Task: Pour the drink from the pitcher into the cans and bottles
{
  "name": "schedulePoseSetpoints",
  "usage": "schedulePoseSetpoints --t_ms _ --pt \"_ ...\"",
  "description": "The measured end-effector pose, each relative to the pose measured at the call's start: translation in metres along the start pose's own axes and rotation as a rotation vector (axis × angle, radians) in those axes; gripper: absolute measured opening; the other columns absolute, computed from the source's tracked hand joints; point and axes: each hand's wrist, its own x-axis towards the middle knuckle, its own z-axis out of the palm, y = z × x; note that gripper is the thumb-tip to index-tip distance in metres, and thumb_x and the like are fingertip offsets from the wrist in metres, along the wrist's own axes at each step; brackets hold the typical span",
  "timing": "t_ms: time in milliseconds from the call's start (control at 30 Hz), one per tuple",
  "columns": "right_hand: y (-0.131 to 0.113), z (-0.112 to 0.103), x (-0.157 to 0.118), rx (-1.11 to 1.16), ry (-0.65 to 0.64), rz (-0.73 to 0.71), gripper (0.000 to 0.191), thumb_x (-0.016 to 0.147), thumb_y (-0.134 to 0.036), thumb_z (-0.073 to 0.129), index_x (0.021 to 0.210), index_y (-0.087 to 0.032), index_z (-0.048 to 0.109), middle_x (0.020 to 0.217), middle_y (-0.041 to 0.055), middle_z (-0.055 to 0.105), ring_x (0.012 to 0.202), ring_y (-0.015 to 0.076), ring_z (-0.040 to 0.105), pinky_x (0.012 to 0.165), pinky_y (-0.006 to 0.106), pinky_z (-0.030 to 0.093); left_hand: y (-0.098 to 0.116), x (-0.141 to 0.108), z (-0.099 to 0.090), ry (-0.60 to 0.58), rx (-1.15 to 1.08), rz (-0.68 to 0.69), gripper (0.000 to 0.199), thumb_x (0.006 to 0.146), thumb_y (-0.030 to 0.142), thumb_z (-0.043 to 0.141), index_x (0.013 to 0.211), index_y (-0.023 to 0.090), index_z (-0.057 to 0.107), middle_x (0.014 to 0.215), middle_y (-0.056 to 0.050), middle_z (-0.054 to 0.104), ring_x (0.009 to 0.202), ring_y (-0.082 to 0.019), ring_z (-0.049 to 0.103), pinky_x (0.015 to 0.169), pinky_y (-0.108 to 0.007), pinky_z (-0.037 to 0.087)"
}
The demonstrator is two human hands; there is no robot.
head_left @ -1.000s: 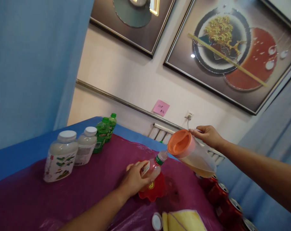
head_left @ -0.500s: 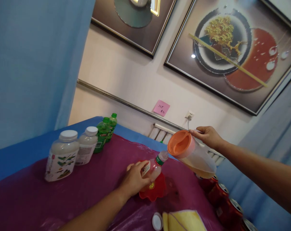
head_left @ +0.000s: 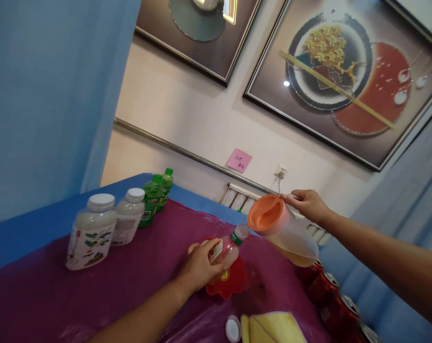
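My left hand (head_left: 200, 267) is closed around a clear plastic bottle (head_left: 229, 253) with a green neck band, tilted to the right over a red scalloped dish (head_left: 227, 285). The bottle's mouth is uncapped. My right hand (head_left: 307, 205) grips the handle of a translucent pitcher (head_left: 291, 243), which is tipped to the left. The pitcher's orange lid (head_left: 268, 215) is right beside the bottle's mouth, and brownish liquid lies low in its body. I cannot make out a stream between the two. A white cap (head_left: 233, 328) lies near a folded yellow cloth (head_left: 273, 327).
Two white-capped jars (head_left: 92, 233) and two green bottles (head_left: 152, 200) stand in a row at the left. Several red cans (head_left: 339, 312) line the right edge. A purple cover (head_left: 137, 286) lies over the blue table; wet spots show right of the dish. A metal rail (head_left: 187, 153) crosses the wall.
The pitcher and my right hand have shifted very slightly to the left. My left hand and the bottle look the same.
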Motion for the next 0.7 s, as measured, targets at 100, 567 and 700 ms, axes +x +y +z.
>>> schedulePoseSetpoints --t_ms 100,567,700 --pt "0.004 0.003 -0.006 0.043 0.021 0.04 0.066 0.072 -0.077 0.064 0.051 -0.023 0.032 0.051 -0.0069 0.024 0.048 0.0085 0.024 0.045 0.025 0.019 0.0 0.0 0.0 -0.003 -0.012 -0.01 0.068 0.063 0.039 0.08 0.128 0.027 0.065 0.129 -0.006 0.071 0.12 -0.031 0.062 0.109 -0.041 0.039" --pt "0.097 0.09 -0.084 0.821 0.466 0.536 0.056 0.074 -0.066 0.069 0.055 -0.026 0.035 0.045 -0.0097 0.028 0.039 0.0084 0.023 0.037 0.026 0.024 -0.012 0.01 0.007 0.038 -0.247 -0.059 0.071 0.059 0.039 0.084 0.125 0.019 0.067 0.128 -0.012 0.071 0.121 -0.033 0.064 0.103 -0.043 0.05" --pt "0.108 0.11 -0.1 0.903 0.514 0.614 0.055 0.069 -0.064 0.071 0.055 -0.026 0.034 0.045 -0.011 0.026 0.038 0.0073 0.024 0.037 0.023 0.024 -0.008 0.012 0.006 -0.001 -0.318 -0.034 0.069 0.06 0.039 0.083 0.123 0.017 0.066 0.123 -0.013 0.074 0.115 -0.033 0.068 0.1 -0.044 0.053"
